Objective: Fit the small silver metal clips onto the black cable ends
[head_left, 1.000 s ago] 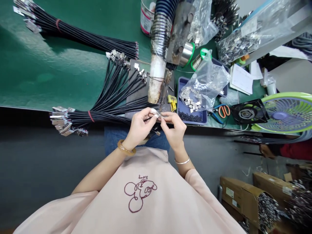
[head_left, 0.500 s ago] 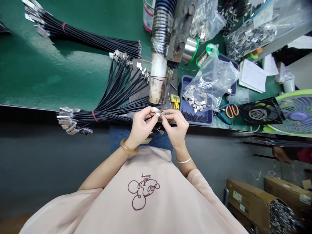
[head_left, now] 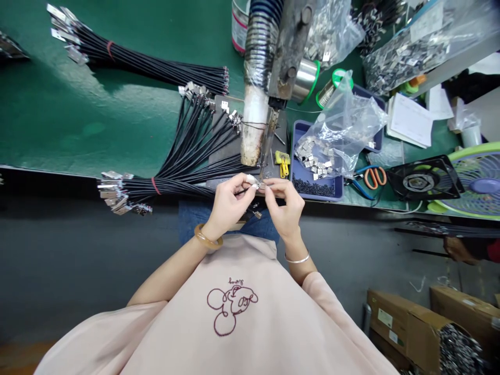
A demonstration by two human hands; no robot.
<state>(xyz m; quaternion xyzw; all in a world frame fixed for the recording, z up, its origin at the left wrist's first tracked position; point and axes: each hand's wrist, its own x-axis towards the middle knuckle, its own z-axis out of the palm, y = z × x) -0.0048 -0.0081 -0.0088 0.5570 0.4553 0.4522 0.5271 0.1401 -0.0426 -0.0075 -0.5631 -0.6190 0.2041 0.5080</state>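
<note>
1. The left hand (head_left: 227,202) was curled, thumb and forefinger pinched on the end of a thin black cable (head_left: 242,191) at the near edge of the green table (head_left: 78,114).
2. The right hand (head_left: 284,204) was likewise curled, its fingertips pinched on a small metal clip (head_left: 261,185) that met the cable end between the 2 hands.
3. That clip sat just below the tip of the soldering fixture (head_left: 269,140), which hung over the bench.
4. A bundle of black cables (head_left: 187,156) fanned out left of the hands, its clipped ends hanging over the table edge.
5. A second cable bundle (head_left: 148,65) lay farther back on the table.
6. A blue tray (head_left: 312,188) stood just right of the hands, with a clear bag of metal clips (head_left: 336,135) resting in it.
7. Orange-handled scissors (head_left: 373,177) lay beside the tray, near a small black fan (head_left: 420,181).
</note>
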